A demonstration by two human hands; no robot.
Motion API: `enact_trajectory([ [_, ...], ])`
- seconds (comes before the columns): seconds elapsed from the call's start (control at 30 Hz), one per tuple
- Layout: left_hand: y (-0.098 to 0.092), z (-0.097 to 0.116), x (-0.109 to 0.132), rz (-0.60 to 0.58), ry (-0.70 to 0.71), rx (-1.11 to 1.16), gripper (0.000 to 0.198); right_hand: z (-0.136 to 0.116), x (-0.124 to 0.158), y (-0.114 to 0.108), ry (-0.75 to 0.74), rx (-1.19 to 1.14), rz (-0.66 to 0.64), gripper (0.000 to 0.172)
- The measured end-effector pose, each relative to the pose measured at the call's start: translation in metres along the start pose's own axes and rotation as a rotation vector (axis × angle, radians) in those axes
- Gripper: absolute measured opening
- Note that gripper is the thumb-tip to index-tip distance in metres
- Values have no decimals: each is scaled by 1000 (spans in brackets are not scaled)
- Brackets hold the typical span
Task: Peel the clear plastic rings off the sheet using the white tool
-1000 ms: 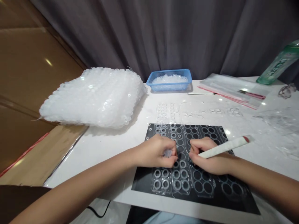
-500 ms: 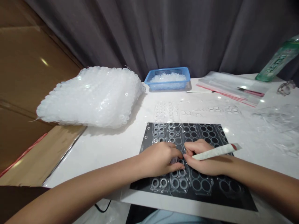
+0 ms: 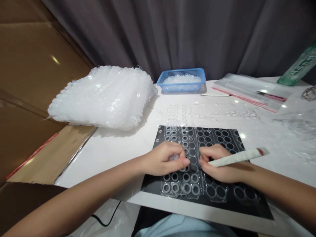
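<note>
A black mat [image 3: 247, 200] lies at the table's near edge with clear blister trays [image 3: 190, 138] of round pockets on it. Several pockets on the left hold small clear rings [image 3: 174, 187]. My left hand [image 3: 165, 161] rests curled on the trays, thumb and fingers pinched over small clear pieces that I cannot make out well. My right hand [image 3: 219, 163] sits just to its right, closed round a white stick tool with a red end [image 3: 238, 157], its tip down at the tray between the two hands.
A big bag of clear rings [image 3: 103, 97] lies at the table's left edge. A blue basket [image 3: 182, 80] of clear parts stands at the back. More clear trays [image 3: 212, 113], zip bags [image 3: 249, 89], a green bottle [image 3: 300, 65] and crumpled plastic [image 3: 298, 123] fill the right.
Both hands shifted slightly along the tray, coming close together half a second ago and now a little apart again. The view itself moved a bit.
</note>
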State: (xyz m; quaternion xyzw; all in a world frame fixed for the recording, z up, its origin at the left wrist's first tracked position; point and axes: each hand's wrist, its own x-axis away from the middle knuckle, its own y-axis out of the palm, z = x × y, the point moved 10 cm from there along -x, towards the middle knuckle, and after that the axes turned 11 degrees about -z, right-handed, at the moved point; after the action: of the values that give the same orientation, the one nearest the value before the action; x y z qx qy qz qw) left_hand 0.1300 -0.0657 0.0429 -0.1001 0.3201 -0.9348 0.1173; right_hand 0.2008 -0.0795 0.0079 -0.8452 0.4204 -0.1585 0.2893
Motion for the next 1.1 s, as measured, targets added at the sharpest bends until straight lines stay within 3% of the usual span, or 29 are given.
enact_trajectory([
  [0.17, 23, 15, -7, -70, -11, -289, 24, -8, 0, 8, -54, -31, -102, 24],
  [0.3, 39, 14, -7, -107, -23, -388, 15, -6, -2, 15, -47, -40, -158, 22],
  [0.57, 42, 6, -4, -126, -80, -361, 21, -6, 0, 18, -44, -29, -170, 21],
  [0.8, 48, 7, -5, -167, -110, -340, 14, -8, -1, 19, -29, 3, -163, 26],
  [0.97, 40, 17, 12, -302, -45, -90, 9, -9, 1, 18, -38, 8, -183, 26],
  [1.1, 38, 17, 24, -277, -89, -119, 4, -12, 4, 16, -64, -59, -197, 27],
])
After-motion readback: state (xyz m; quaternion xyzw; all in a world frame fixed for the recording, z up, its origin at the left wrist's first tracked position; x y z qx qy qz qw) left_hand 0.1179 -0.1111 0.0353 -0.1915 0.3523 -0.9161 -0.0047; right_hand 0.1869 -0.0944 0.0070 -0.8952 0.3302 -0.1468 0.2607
